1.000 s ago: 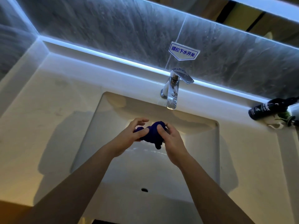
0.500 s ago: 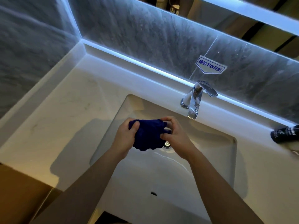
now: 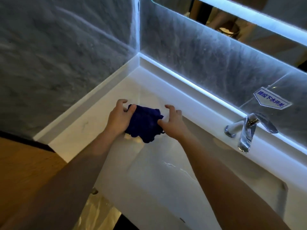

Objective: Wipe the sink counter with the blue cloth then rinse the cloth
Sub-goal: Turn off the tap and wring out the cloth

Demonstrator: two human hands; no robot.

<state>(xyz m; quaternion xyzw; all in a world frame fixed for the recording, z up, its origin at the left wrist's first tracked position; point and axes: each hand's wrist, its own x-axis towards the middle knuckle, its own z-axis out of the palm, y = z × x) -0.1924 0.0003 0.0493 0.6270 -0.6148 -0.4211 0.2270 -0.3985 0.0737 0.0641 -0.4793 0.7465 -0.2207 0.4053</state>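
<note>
The dark blue cloth [image 3: 143,124] hangs bunched between both hands, just above the left part of the white counter [image 3: 86,128] near the sink's left rim. My left hand [image 3: 118,119] grips the cloth's left side with thumb and fingers. My right hand [image 3: 172,124] pinches its right edge with the thumb, the other fingers spread apart. The sink basin [image 3: 191,176] lies below and to the right of the hands.
A chrome faucet [image 3: 245,135] stands at the right on the back ledge, no water visible from it. Grey marble walls meet in a corner behind the counter. A blue-lettered sticker [image 3: 271,100] is on the back wall. Wooden floor [image 3: 25,166] lies at lower left.
Both hands have carried the cloth from over the basin to the left, above the counter's left part. The view has swung left, and the dark bottle has left the frame.
</note>
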